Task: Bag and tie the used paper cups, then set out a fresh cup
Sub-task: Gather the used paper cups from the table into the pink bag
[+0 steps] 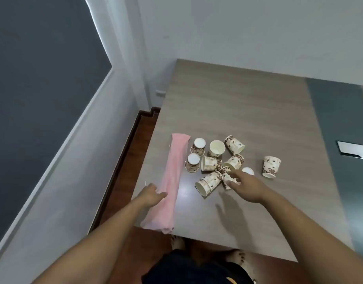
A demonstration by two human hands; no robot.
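The left hand point(154, 194) grips the near part of the pink bag point(173, 181). The bag is folded into a long strip along the left edge of the surface point(248, 109), running from about 7 o'clock to 11 o'clock of the cup pile. It is not yet opened, so its mouth should be shaken out first; thin film will likely need both hands. The used cups point(211, 162) cluster just right of the bag, some upside down, some toppled. At 5 o'clock of the cluster, the right hand point(246, 185) has thumb and forefinger on either side of a toppled cup point(225, 177); whether it actually grips I cannot tell. Nesting the cups into a stack would make bagging easier. A lone cup point(271, 167) sits apart at 3 o'clock.
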